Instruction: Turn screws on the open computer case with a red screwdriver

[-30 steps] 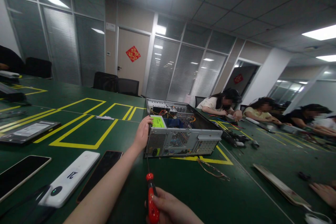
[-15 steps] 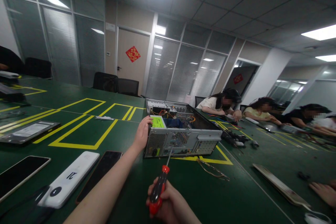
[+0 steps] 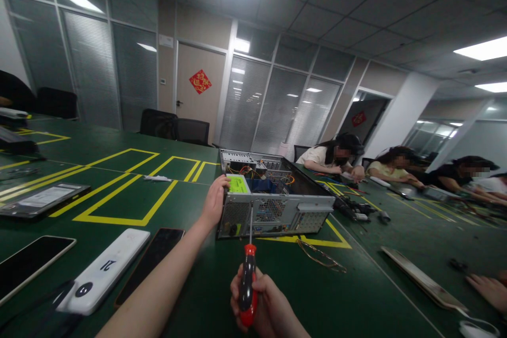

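Screwdriver (image 3: 247,285), red-and-black handle, stands nearly upright in the right hand (image 3: 267,309), fingers wrapped closed round the grip. Its shaft runs toward twelve o'clock and the tip meets the rear panel of the computer case (image 3: 277,214). Whether it sits in a screw head is too small to tell. Case lies open-topped on the green table (image 3: 356,296), at the person's twelve o'clock. Left hand (image 3: 216,202) clasps the case's nine-o'clock corner, thumb over the top edge. Judgement: hold the shaft square to the panel, press firmly along it, and brace with the left hand so the case cannot slide. White power bank (image 3: 105,269) and dark phone (image 3: 152,261) lie at ten o'clock of the right hand.
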A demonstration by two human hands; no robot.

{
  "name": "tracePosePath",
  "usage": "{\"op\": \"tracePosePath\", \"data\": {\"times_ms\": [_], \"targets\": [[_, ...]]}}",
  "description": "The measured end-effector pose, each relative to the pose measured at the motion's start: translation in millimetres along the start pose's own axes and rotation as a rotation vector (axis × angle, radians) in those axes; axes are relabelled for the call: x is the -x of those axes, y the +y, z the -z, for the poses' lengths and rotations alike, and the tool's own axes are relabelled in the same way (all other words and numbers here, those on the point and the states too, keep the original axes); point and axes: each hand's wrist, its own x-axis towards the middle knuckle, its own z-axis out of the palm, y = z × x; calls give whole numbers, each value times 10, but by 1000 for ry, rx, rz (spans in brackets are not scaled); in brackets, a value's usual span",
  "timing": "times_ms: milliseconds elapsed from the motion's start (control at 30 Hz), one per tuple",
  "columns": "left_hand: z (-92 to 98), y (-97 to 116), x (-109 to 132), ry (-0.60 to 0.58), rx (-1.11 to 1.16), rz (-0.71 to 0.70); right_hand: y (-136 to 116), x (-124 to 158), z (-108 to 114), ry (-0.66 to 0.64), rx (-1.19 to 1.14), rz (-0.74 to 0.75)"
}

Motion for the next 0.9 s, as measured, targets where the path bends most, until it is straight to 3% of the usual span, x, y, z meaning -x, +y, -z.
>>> {"op": "tracePosePath", "data": {"times_ms": [900], "targets": [[-8, -3, 5, -7, -1, 5, -68, 37, 54, 13, -15, 18]]}}
